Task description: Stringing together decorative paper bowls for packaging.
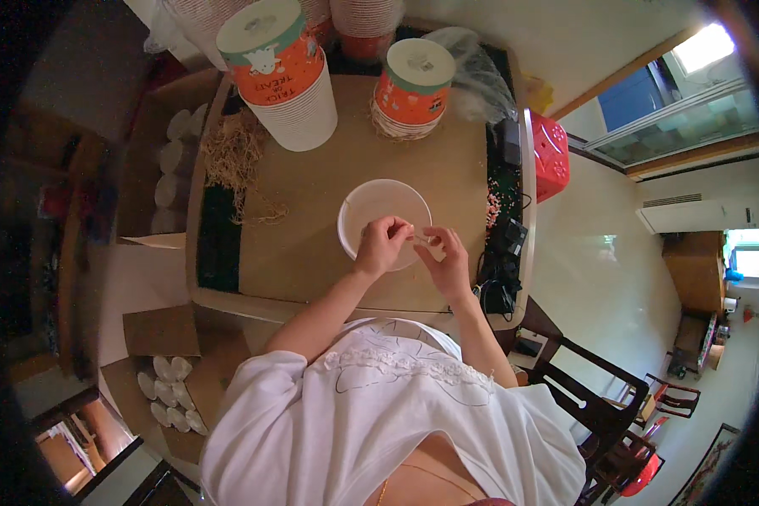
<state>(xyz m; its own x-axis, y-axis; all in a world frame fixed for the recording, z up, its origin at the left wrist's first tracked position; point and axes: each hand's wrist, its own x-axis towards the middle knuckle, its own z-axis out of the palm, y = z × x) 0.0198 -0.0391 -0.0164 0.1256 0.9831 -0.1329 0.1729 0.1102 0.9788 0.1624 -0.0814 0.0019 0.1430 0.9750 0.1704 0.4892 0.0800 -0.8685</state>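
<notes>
Brown paper covers the surface in front of me, a round table edged in pale wood, with a cream floor off to my right. Two stacks of orange-and-white paper cups stand at the far side: the taller stack on the left, the shorter stack on the right, each topped with a white lid. A heap of straw-coloured paper shred lies left of the taller stack. One white round lid lies flat near the middle of the surface, just beyond my fingers.

My left hand is curled nearly closed, thumb and fingertips pinched together over the near edge of that lid. My right hand is also mostly closed, its fingertips meeting those of the left. Between the two I pinch one small clear piece, too small to tell what it is.

Two open cardboard boxes sit to my left: one box beside the table holds white lids in rows, and a lower box by my elbow holds about seven more. One red plastic stool stands to the right of the table.
</notes>
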